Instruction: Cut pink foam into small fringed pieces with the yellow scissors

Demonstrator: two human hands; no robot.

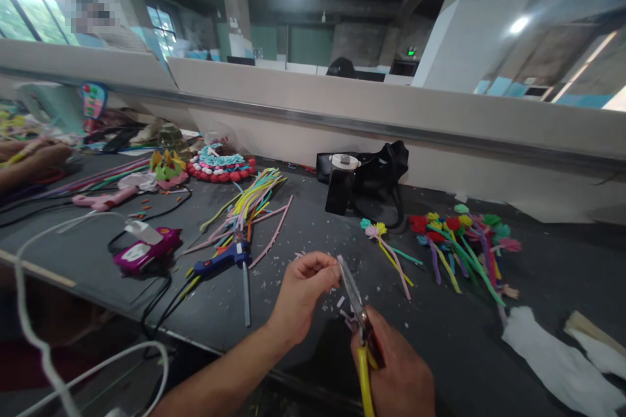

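Observation:
My left hand (308, 290) is closed in a pinch near the middle of the desk. A small pale lilac piece (339, 262) shows at its fingertips, mostly hidden. Yellow-handled scissors (358, 313) are in my right hand (398, 365), their blades pointing up and away, tips right beside the pinched fingers. Lilac offcuts (346, 316) and tiny scraps lie on the dark desk beneath the blades. Beyond my left hand rests a loose bundle of fuzzy craft stems (254, 199) in pink, yellow and green. Past the scissors lie a few small fuzzy flowers on stems (376, 230).
Left of my hands lie a blue glue gun (220, 259), a magenta device (147, 251) and a pink glue gun (105, 199) among cables. A phone (340, 191) leans against a lidded cup by a black bag (384, 172). More fuzzy flowers (454, 231) and white cloth (548, 352) lie right. Another person's hands (42, 156) are far left.

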